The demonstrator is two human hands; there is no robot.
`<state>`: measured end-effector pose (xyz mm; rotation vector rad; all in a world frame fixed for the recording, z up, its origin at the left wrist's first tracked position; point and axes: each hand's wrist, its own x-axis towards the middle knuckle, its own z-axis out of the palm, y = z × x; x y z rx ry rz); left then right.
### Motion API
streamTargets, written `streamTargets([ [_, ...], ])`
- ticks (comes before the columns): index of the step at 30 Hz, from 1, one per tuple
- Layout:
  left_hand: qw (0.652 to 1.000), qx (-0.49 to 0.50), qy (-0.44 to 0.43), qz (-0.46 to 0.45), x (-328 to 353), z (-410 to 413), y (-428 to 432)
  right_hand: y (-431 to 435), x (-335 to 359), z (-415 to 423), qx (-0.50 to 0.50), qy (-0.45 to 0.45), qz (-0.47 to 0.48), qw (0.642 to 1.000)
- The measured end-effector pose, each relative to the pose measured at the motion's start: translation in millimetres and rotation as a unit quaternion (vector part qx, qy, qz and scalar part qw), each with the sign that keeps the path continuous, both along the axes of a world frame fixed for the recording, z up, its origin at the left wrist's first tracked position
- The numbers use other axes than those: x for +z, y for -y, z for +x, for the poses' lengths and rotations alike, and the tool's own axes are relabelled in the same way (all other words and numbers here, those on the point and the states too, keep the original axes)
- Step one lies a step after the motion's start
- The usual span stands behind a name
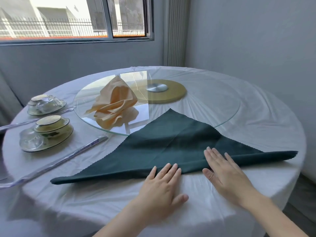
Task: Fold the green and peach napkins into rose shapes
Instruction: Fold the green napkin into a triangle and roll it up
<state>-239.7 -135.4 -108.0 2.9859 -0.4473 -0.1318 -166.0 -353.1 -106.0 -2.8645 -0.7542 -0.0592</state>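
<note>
Item one: green napkin (171, 144), dark cloth with a zigzag-cut edge, folded into a wide triangle. It lies flat on the white-covered round tabletop (256, 127), with the long folded edge nearest the person and the apex pointing away, resting on the rim of the glass turntable (213, 100). Left grip (162, 185) (a bare hand, as is its partner): open, fingers straight and close together, fingertips pressing the folded edge near its middle, thumb lying on the tablecloth. Right grip (224, 175): open, fingers straight and slightly spread, laid flat on the napkin just right of the left grip. The two are near but apart. Item two: peach napkin (114, 106), loosely gathered into a crumpled upright peak, standing on the near-left part of the glass turntable, apart from the green napkin. Under the glass at centre: gold disc (174, 93) with a silver hub. Left side of tabletop: far wrapped dish set (46, 104) and near wrapped dish set (49, 132), both in clear plastic, with a long wrapped utensil packet (68, 156) lying beside the nearer one. Behind: window (73, 17) in a grey wall.
</note>
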Motion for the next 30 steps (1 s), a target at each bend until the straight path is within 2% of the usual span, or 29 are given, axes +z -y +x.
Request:
streamTargets([
  [3, 1.0, -0.005, 0.003, -0.005, -3.8, 3.6, -3.9, -36.6, -1.5, -8.7, 0.09, -0.007, -0.008, 0.996],
  [6, 0.999, -0.012, -0.006, -0.038, -5.8, 7.9, -14.9, -51.1, -8.2, -5.3, 0.12, -0.025, -0.015, 0.992],
  [8, 0.999, -0.017, -0.006, -0.043, -6.4, 6.6, -28.4, -51.1, -10.2, -3.0, 0.12, -0.033, -0.029, 0.992],
  [12, 1.0, -0.017, 0.003, 0.001, -9.0, -9.2, -65.7, -51.4, -8.6, -4.8, 0.115, -0.049, -0.045, 0.991],
  [15, 0.997, -0.013, 0.067, 0.018, -9.4, -20.2, -93.9, -52.3, -8.1, -5.6, 0.113, -0.05, -0.052, 0.991],
  [19, 1.0, 0.009, -0.004, -0.015, -4.7, -30.8, -120.4, -50.1, -12.6, -2.5, 0.115, -0.052, -0.049, 0.991],
  [30, 0.994, 0.107, 0.017, -0.025, 0.1, -36.5, -165.2, -46.9, -1.3, 3.3, 0.108, -0.068, -0.073, 0.989],
])
